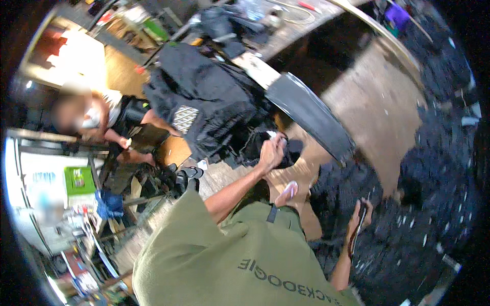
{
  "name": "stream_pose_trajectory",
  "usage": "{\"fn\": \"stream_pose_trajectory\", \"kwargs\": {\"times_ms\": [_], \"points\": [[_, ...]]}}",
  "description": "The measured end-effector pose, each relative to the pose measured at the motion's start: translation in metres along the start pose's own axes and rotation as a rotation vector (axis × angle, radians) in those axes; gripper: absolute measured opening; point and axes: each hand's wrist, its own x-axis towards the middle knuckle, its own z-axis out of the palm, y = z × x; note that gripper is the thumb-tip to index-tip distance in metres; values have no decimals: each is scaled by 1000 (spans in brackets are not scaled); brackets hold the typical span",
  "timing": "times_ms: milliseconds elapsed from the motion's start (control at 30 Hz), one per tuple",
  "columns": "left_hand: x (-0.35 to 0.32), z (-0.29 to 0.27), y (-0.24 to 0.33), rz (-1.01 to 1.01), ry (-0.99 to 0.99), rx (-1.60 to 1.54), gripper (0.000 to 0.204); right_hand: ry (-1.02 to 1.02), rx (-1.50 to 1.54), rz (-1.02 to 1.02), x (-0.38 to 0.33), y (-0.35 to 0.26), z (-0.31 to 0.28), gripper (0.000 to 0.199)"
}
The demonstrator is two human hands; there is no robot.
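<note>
Black fabric lies bunched on the floor beside the lower edge of a dark curved panel, and the left hand presses into it with fingers curled together, gripping a fold. The right hand hangs well apart over the speckled dark floor, its fingers wrapped around a slim dark tool. Another person crouches beyond a heap of black cloth.
</note>
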Motion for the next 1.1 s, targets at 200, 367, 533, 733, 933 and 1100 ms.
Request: {"fn": "stream_pose_trajectory", "kwargs": {"times_ms": [200,367,533,733,933,1100], "points": [[3,-199,95,520,-83,240,14,-69,-23,-152,53,-40,38,17],[83,-448,111,653,183,374,25,-78,30,-340,76,-123,64,13],[162,-671,151,748,313,294,25,-26,86,-360,58,-188,103,14],[218,-792,203,808,578,812,37,35,124,-132,-5,-214,123,11],[209,-636,116,1076,274,993,27,130,-40,-66,-45,-181,117,16],[140,-394,-59,1003,11,1049,28,155,-156,27,-79,-144,112,20]]}}
